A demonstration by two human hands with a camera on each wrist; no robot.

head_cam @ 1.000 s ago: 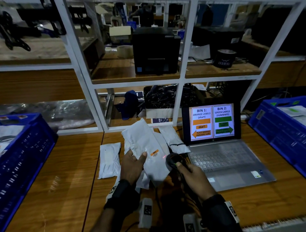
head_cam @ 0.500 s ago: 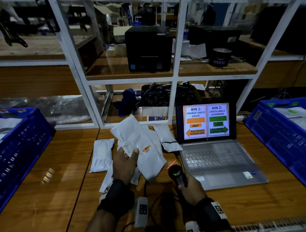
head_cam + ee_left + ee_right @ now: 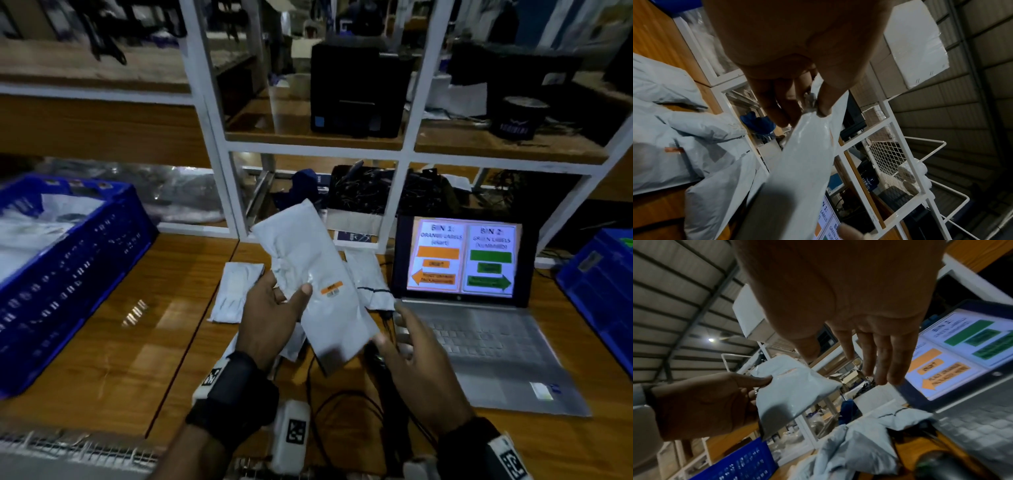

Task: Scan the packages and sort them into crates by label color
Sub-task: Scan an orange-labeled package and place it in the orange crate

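Observation:
My left hand pinches a white package with an orange label, thumb on its front, and holds it tilted above the table. The left wrist view shows the same package between thumb and fingers. My right hand hovers open just right of the package's lower end, its fingers straight and holding nothing. The black scanner lies on the table under that hand. The left blue crate holds white packages. The right blue crate is cut off by the edge.
An open laptop shows bin 1 orange with a left arrow and bin 2 green with a right arrow. More white packages lie on the wooden table. A white shelf frame stands behind. Cables run near the front edge.
My right hand has let go of the scanner, which now lies on the table, and opened beside the package. The left hand has lifted the package higher. The view has swung left.

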